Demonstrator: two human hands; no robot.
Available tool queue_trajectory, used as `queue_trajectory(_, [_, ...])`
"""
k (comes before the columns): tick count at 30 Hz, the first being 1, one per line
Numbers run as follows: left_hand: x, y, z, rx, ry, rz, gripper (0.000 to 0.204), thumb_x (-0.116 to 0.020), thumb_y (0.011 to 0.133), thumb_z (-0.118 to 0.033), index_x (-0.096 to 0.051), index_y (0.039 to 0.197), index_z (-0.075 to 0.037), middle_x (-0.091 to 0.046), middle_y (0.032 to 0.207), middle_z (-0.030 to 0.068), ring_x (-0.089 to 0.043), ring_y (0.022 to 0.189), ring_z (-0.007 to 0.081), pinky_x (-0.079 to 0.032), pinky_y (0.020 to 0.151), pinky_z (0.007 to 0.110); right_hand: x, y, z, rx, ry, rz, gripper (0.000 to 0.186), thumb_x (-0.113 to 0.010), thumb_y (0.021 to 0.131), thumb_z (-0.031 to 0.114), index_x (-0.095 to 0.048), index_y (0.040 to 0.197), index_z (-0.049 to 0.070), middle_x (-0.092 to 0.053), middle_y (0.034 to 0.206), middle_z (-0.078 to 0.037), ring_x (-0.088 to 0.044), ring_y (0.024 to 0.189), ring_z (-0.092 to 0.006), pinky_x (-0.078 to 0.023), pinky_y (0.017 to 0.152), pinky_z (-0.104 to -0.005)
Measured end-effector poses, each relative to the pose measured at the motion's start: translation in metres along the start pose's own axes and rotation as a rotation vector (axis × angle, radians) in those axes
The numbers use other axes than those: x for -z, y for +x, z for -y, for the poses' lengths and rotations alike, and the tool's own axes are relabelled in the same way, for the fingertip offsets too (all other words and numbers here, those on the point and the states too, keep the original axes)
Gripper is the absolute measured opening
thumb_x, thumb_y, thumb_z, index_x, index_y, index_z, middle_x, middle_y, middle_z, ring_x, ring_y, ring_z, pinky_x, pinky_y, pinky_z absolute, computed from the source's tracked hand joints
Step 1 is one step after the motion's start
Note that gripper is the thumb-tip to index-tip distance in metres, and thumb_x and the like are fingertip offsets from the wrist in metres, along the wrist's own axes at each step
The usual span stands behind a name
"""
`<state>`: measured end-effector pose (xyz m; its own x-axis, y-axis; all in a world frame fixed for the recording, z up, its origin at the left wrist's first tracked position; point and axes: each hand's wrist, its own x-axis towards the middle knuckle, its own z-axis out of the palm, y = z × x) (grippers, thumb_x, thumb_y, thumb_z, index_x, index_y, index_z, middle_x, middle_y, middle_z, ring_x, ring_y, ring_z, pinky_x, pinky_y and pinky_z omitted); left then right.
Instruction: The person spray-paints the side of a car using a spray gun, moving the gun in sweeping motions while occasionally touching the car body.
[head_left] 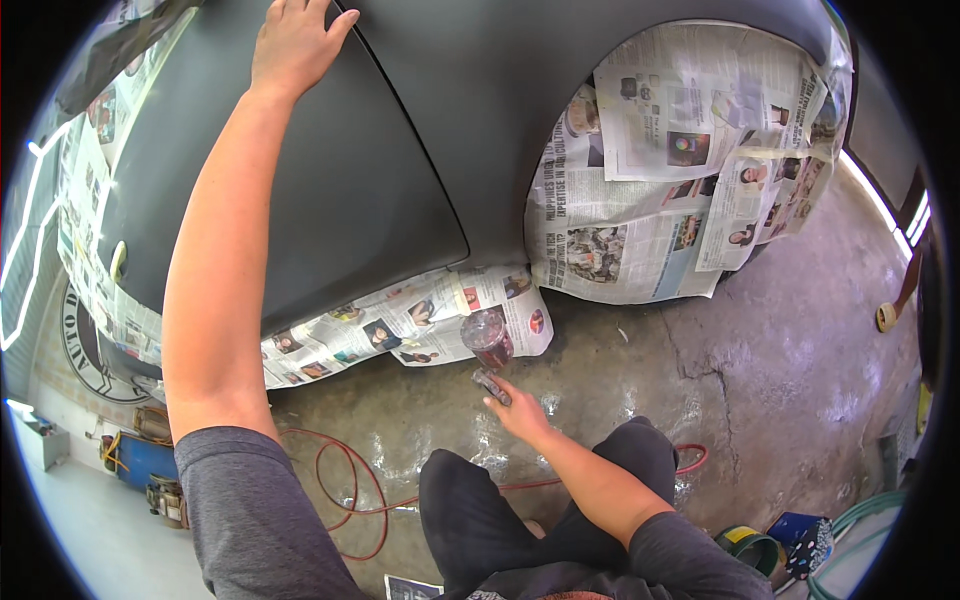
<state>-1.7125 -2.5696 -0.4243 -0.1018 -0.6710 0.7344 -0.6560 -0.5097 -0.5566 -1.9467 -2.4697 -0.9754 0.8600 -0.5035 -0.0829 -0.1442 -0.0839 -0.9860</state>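
A car body in matte dark grey [350, 190] fills the upper part of the view. My left hand [298, 45] lies on its door, close to the seam; the thumb is stretched out and the fingertips reach the top edge of the picture. Low in front of me, my right hand [518, 410] is closed round what looks like a spray gun [490, 386], with a clear round cup [487, 338] holding something dark reddish. The cup is in front of the newspaper along the car's lower edge [440, 318]. Whether it touches the paper, I cannot tell.
More taped newspaper [640, 215] covers the wheel arch. A red hose [345, 530] loops over the wet-looking concrete floor [640, 370] and passes behind my legs. A blue tank [145, 462] stands at left; a green bucket [752, 550] and coiled green hose [860, 515] are at lower right.
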Motion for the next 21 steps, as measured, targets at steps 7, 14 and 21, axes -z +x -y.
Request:
queue_trajectory(7, [0.002, 0.005, -0.005, -0.023, -0.008, -0.018, 0.050, -0.064, 0.097, -0.035, -0.058, 0.132, 0.000, -0.048, 0.146, 0.0275, -0.040, 0.140, 0.0424, -0.032, 0.119, 0.049, -0.003, 0.006, -0.017, 0.096, -0.026, -0.088, 0.054, -0.072, 0.093, 0.038, -0.058, 0.142, 0.022, -0.070, 0.084, -0.020, -0.069, 0.073, -0.0363, -0.053, 0.073, -0.0437])
queue_trajectory(14, [0.004, 0.005, -0.008, 0.006, 0.001, 0.034, 0.052, -0.063, 0.097, -0.036, -0.056, 0.133, 0.001, -0.045, 0.149, 0.0276, -0.038, 0.142, 0.0421, -0.031, 0.120, 0.049, 0.002, 0.006, -0.007, -0.040, -0.008, 0.031, 0.057, -0.071, 0.092, 0.041, -0.057, 0.143, 0.020, -0.070, 0.119, -0.021, -0.064, 0.111, -0.0432, -0.053, 0.091, -0.0474])
queue_trajectory(21, [0.007, 0.005, -0.014, 0.057, 0.010, 0.059, 0.055, -0.060, 0.099, -0.037, -0.053, 0.138, 0.002, -0.043, 0.152, 0.0263, -0.035, 0.145, 0.0400, -0.029, 0.121, 0.048, 0.003, 0.008, -0.013, 0.028, -0.004, -0.016, 0.056, -0.072, 0.092, 0.039, -0.057, 0.143, 0.019, -0.070, 0.118, -0.021, -0.064, 0.110, -0.0436, -0.053, 0.091, -0.0475])
